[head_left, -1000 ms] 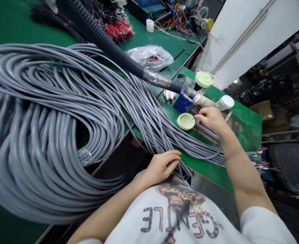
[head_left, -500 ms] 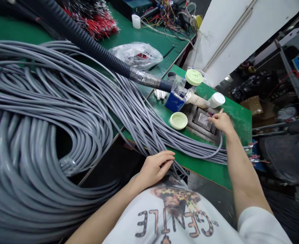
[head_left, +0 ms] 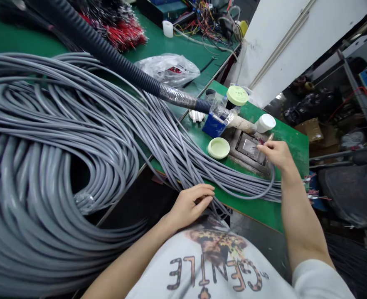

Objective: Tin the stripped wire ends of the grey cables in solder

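Observation:
My right hand (head_left: 276, 153) is closed in a pinch on the stripped end of a grey cable (head_left: 269, 187). Thin wire tips stick out of the fingertips over the shiny surface of a small square metal pot (head_left: 250, 146). From that hand the cable bends down and back toward the bundle. My left hand (head_left: 193, 204) lies with loosely bent fingers on the grey cable bundle (head_left: 198, 166), close to my shirt, thumb apart from the fingers. Its fingertips touch the cables; no firm grip shows.
A ribbed black hose (head_left: 139, 77) runs above the cables to a pipe end beside the pot. Around it stand a pale green dish (head_left: 218, 148), a green-lidded jar (head_left: 237, 95), a white tub (head_left: 266, 123) and a blue box (head_left: 213, 126). Large cable coils (head_left: 30, 166) fill the left.
My right hand has shifted slightly to the right, its cable moving with it. The left hand stays where it was on the bundle.

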Action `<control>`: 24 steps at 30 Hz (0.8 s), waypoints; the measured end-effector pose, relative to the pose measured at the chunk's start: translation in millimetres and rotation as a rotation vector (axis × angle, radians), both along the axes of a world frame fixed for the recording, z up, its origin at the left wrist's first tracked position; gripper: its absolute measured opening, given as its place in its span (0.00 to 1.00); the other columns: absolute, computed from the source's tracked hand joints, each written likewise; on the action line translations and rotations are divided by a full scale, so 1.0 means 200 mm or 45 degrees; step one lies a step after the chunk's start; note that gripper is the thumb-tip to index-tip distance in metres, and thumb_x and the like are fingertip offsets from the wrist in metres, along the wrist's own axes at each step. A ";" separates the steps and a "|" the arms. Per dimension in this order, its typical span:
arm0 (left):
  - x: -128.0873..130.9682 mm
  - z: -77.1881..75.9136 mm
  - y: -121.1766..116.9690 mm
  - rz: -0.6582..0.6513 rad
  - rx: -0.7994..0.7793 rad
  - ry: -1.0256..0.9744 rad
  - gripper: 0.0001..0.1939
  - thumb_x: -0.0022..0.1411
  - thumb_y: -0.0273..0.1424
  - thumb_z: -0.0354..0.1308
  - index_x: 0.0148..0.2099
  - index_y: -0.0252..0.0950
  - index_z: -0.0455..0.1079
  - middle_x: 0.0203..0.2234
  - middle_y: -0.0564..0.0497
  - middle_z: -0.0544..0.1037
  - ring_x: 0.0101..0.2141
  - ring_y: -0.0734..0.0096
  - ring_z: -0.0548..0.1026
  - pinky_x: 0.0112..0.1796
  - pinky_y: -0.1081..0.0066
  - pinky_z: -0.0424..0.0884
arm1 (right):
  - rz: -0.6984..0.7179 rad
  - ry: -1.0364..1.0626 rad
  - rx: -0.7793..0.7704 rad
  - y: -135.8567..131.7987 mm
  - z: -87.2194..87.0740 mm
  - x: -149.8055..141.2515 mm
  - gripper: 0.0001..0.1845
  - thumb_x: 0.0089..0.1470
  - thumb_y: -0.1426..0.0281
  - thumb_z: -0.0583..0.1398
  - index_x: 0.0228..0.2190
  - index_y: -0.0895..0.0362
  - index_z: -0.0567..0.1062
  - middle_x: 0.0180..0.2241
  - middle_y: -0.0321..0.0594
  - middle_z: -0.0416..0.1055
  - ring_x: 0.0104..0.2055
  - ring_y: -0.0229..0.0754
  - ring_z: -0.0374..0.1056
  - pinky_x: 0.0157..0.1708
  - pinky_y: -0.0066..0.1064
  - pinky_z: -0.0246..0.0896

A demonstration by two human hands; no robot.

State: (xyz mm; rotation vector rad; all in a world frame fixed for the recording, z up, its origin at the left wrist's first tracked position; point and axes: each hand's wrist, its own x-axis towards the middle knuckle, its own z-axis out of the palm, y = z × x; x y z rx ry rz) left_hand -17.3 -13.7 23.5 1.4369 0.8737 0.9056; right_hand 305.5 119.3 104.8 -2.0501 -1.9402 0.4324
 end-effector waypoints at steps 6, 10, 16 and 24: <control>0.18 0.13 0.09 -0.044 -0.723 -0.700 0.15 0.55 0.35 0.65 0.43 0.34 0.75 0.33 0.48 0.79 0.23 0.80 0.71 0.25 0.77 0.66 | 0.087 0.312 0.142 -0.34 0.23 -0.31 0.20 0.51 0.61 0.62 0.15 0.58 0.67 0.14 0.30 0.57 0.20 0.32 0.53 0.22 0.28 0.47; 0.42 0.21 0.15 -0.077 -0.906 -1.079 0.21 0.47 0.32 0.70 0.45 0.35 0.75 0.35 0.49 0.78 0.28 0.79 0.73 0.27 0.78 0.64 | 0.134 0.428 0.198 -0.48 0.27 -0.44 0.18 0.52 0.63 0.62 0.16 0.57 0.68 0.16 0.31 0.59 0.21 0.33 0.54 0.23 0.29 0.48; 0.59 0.25 0.16 -0.142 -0.974 -1.418 0.21 0.45 0.35 0.71 0.42 0.34 0.76 0.27 0.54 0.75 0.26 0.80 0.71 0.30 0.75 0.62 | 0.017 0.562 0.364 -0.56 0.26 -0.50 0.16 0.48 0.65 0.65 0.16 0.57 0.69 0.17 0.32 0.60 0.22 0.35 0.56 0.22 0.30 0.47; 0.55 0.29 0.17 -0.056 -0.828 -1.467 0.17 0.43 0.36 0.72 0.34 0.32 0.76 0.31 0.51 0.75 0.31 0.76 0.70 0.35 0.73 0.63 | -0.033 0.587 0.326 -0.61 0.25 -0.49 0.10 0.47 0.65 0.66 0.20 0.55 0.74 0.16 0.33 0.65 0.19 0.35 0.58 0.19 0.30 0.51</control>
